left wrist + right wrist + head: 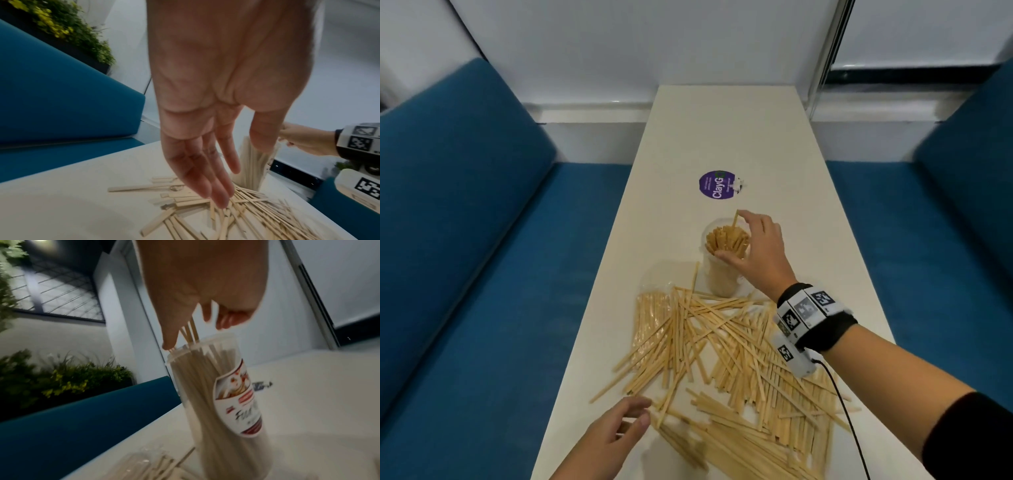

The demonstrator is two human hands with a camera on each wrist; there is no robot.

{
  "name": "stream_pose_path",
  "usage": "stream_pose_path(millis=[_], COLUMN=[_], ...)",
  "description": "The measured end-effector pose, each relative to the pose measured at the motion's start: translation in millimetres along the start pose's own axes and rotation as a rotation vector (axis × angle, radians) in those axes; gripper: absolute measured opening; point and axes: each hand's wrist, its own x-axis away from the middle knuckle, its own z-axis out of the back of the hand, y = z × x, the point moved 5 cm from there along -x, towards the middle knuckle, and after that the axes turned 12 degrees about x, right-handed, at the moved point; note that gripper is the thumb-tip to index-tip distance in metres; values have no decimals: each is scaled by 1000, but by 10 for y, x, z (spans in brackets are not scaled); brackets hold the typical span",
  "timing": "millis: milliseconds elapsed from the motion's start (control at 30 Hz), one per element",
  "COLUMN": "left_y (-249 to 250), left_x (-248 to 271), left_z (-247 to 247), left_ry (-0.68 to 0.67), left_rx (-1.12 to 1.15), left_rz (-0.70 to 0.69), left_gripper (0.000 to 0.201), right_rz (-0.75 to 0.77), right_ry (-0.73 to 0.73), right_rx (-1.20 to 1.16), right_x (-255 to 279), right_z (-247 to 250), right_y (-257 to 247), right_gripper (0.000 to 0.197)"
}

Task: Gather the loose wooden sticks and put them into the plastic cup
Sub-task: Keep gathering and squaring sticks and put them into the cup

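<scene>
Mid-frame, the plastic cup (723, 260) stands packed with sticks (207, 386); right hand (756, 251) pinches some; left hand (607, 442) hangs relaxed; label blurred, perhaps "Fun"; sticker (716, 187) reads "ClayG".

I see a narrow white desk (774, 137). On it stand a plastic cup (722, 274) of sticks, loose wooden sticks (739, 342), a purple sticker (714, 186) and a clear wrapper (654, 301).
</scene>
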Motion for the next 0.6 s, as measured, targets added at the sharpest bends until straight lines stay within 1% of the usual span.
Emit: stream_pose_path(millis=[33,67,133,167,200,267,367,433,500,600], left_y=[16,27,36,40,51,83,97,95,117,226], left_x=[-10,-17,-35,-45,-54,-71,-85,-71,-65,-110], left_z=[-27,-56,-129,-173,-220,-317,-494,-650,-802,-972], left_ry=[-13,-28,-67,-89,-115,-161,-224,-288,-342,-339], left_rx=[-10,-22,-45,-55,-70,-107,-185,-270,-364,-521], left_rz=[0,-5,-8,-4,-2,-5,-25,-49,-105,-259], left_gripper=[13,13,14,15,15,17,21,25,30,34], right_rz=[101,210,398,446,455,419,326,306,298,256], right_ry=[22,3,-95,-157,-218,-293,-338,-252,-162,-159], right_rx=[28,79,207,267,322,413,465,438,395,370], right_x=[8,27,77,106,133,168,234,286,360,562], right_z=[26,27,-54,-112,-162,-215,-169,-71,33,165], right_y=[-35,-76,-114,-97,-63,10,38,21,16,63], right_gripper=[70,65,52,47,46,50,63,69,69,64])
